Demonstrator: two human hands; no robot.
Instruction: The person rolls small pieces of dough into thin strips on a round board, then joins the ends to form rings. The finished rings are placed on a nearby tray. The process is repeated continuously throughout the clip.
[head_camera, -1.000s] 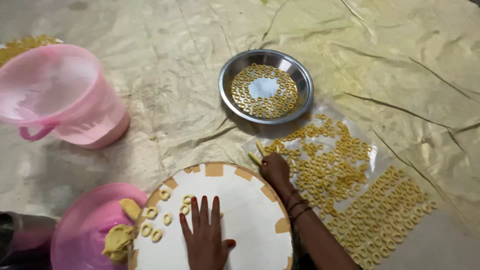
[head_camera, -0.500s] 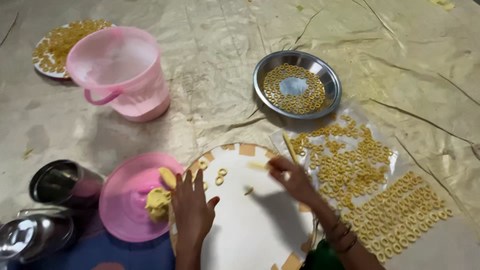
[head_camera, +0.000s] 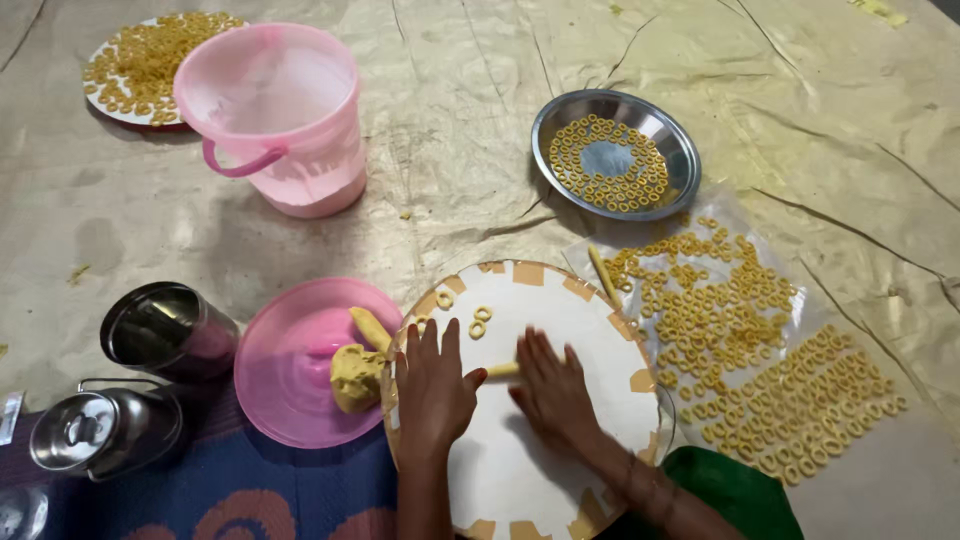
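A: While both palms press flat on the round white board (head_camera: 560, 470), what lies under the fingers?

B: One short roll of yellow dough (head_camera: 503, 371), lying between the left hand (head_camera: 434, 388) and the right hand (head_camera: 553, 395). Its left end touches the left hand's fingertips and the right hand's fingers cover its right end. Both hands are spread open and flat; neither grips anything.

A: How many of each thing nearby?

B: Three small dough rings (head_camera: 477, 321) sit on the far left part of the board, just beyond the left fingers. One lump of dough (head_camera: 354, 376) rests on the pink plate (head_camera: 285, 372) to the left, a dough stick leaning beside it. Two steel containers stand further left: an open pot (head_camera: 165, 330) and a lidded can (head_camera: 100, 428).

A: And further out?

B: One pink bucket (head_camera: 277, 115) at far left, a round plate of rings (head_camera: 140, 62) behind it, one steel dish of rings (head_camera: 615, 155) at far right. Rings too many to count lie spread on a clear plastic sheet (head_camera: 760, 345) right of the board.

A: The surface?

B: A creased tan sheet (head_camera: 470, 130) covers the floor, with a patterned blue mat (head_camera: 230, 490) at the near left.
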